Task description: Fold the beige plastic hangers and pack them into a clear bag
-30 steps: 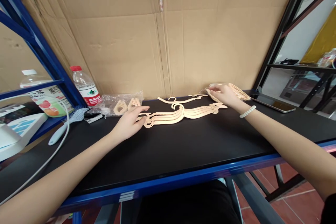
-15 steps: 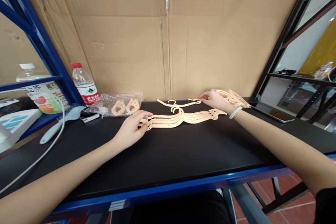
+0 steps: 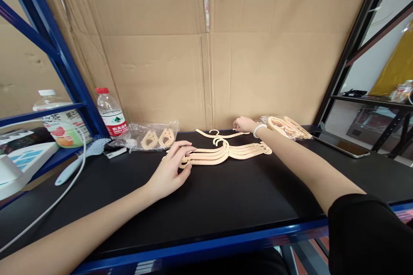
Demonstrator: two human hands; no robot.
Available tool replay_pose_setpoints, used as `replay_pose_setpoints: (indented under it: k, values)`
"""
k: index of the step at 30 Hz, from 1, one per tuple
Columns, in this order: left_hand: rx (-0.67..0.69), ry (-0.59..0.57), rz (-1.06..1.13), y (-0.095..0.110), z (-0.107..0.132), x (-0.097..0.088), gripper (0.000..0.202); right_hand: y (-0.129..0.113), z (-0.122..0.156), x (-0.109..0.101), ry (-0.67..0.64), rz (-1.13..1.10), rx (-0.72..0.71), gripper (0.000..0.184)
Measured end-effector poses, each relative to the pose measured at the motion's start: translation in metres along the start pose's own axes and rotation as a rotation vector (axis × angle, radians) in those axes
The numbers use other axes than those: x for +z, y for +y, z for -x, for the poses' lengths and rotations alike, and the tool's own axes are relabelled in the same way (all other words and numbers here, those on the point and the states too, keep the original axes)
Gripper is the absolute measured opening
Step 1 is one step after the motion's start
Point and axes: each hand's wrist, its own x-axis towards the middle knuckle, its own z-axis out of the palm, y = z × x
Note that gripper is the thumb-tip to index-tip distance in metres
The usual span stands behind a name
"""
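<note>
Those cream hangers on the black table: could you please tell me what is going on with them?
A person's left hand grips the left end of a stack of cream hangers lying flat on the black table. The right hand reaches behind it, fingertips at the right end of a single hanger near the cardboard wall. A bag of parts lies to the left, another bag to the right.

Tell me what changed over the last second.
The right hand came away from the clear bag of beige hangers and moved left to the end of the single beige plastic hanger at the back. The left hand stayed on the stack of beige hangers.
</note>
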Motion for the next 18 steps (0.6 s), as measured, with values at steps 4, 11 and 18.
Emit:
replay_pose_setpoints:
  k: [4,11,18]
  values:
    - [-0.012,-0.009,0.035,0.003,0.0,0.001,0.035,-0.004,0.003,-0.001,-0.013,0.007,-0.04,0.039]
    - [0.006,-0.007,0.074,0.009,0.0,-0.001,0.031,-0.003,0.002,-0.02,0.07,-0.069,-0.088,0.035]
    - [-0.002,0.032,0.144,0.016,-0.001,-0.003,0.033,-0.041,0.03,-0.059,0.322,-0.644,-0.065,0.022]
